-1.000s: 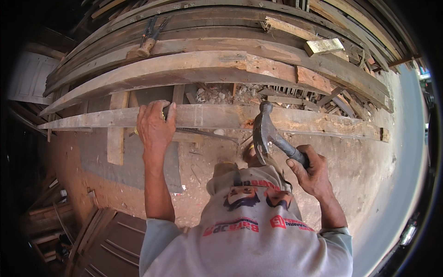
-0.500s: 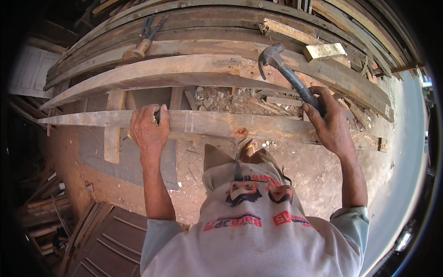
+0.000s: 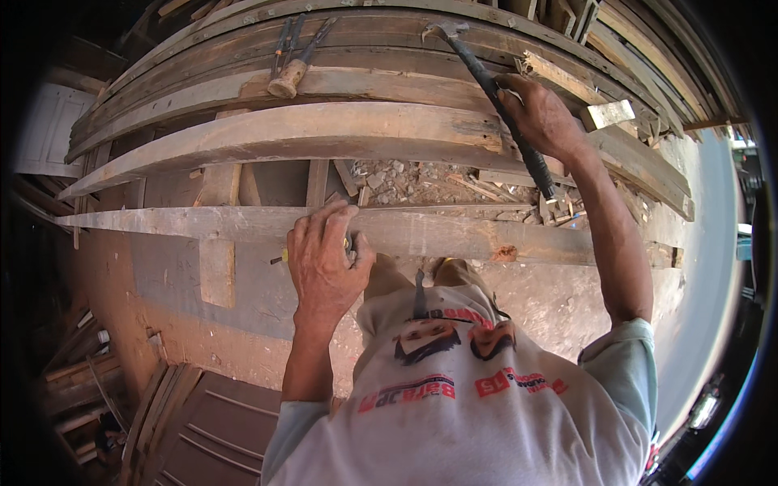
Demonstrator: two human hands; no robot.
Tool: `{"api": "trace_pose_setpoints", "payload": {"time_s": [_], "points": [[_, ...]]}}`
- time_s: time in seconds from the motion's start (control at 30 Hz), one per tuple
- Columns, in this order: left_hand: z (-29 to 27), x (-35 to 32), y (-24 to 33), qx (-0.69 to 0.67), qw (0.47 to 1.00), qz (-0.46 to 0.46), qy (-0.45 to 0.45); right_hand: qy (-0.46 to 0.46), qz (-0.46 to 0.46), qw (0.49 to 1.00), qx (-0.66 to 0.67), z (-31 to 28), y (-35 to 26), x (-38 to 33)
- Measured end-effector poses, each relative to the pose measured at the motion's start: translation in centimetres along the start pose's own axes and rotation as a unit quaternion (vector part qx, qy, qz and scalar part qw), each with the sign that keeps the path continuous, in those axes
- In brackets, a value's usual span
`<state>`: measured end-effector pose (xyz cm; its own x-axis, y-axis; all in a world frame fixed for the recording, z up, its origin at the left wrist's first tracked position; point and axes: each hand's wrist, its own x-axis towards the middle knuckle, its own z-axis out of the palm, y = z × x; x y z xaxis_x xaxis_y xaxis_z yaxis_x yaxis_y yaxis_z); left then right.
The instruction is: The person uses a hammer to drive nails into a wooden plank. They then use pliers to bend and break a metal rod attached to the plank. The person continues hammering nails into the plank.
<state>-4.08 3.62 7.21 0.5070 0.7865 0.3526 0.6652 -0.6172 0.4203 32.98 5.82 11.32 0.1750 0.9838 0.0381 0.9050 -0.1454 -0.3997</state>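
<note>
My right hand (image 3: 541,116) grips the dark handle of a claw hammer (image 3: 486,81), raised high over the stacked planks with its steel head at the top. My left hand (image 3: 324,259) rests on a long weathered wooden plank (image 3: 454,233) in front of me. Its fingers curl over the plank's near edge around a small tool with a yellow end, possibly a chisel (image 3: 279,259); most of it is hidden by the hand. A reddish gouge marks the plank to the right of that hand.
Behind the near plank lie several longer curved planks (image 3: 324,134). A wooden-handled tool (image 3: 290,74) rests on the far ones. Wood chips and rubble (image 3: 421,180) fill the gap between planks. Dark panelled doors (image 3: 219,429) lie at lower left, scrap wood beside them.
My right hand has swung the hammer up and away from the near plank, from low by my chest to high over the far planks. My left hand stayed on the plank.
</note>
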Motion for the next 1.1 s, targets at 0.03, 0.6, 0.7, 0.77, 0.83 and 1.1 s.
{"api": "trace_pose_setpoints", "payload": {"time_s": [0.03,0.6,0.7,0.77,0.83,1.1], "points": [[-0.2,-0.1,-0.5,-0.013,1.000,0.006,-0.013,-0.044,0.017,0.999,-0.003,0.5,-0.9,0.0],[-9.6,12.4,-15.5,-0.015,0.988,0.156,-0.006,0.001,0.147,0.989,-0.010,2.7,-7.8,-10.8],[-7.7,17.7,-18.9,0.048,0.972,0.229,-0.011,0.002,0.189,0.982,-0.004,3.0,-8.5,-13.1],[-6.5,21.6,-20.2,0.081,0.960,0.267,0.008,0.054,0.198,0.978,0.025,4.5,-7.6,-13.8],[-4.6,24.5,-21.2,0.095,0.946,0.308,0.031,0.163,0.218,0.958,0.088,5.9,-7.3,-14.8],[5.5,29.1,-33.3,0.173,0.969,0.165,-0.055,0.349,0.264,0.826,0.354,6.0,-4.3,-15.9]]}}
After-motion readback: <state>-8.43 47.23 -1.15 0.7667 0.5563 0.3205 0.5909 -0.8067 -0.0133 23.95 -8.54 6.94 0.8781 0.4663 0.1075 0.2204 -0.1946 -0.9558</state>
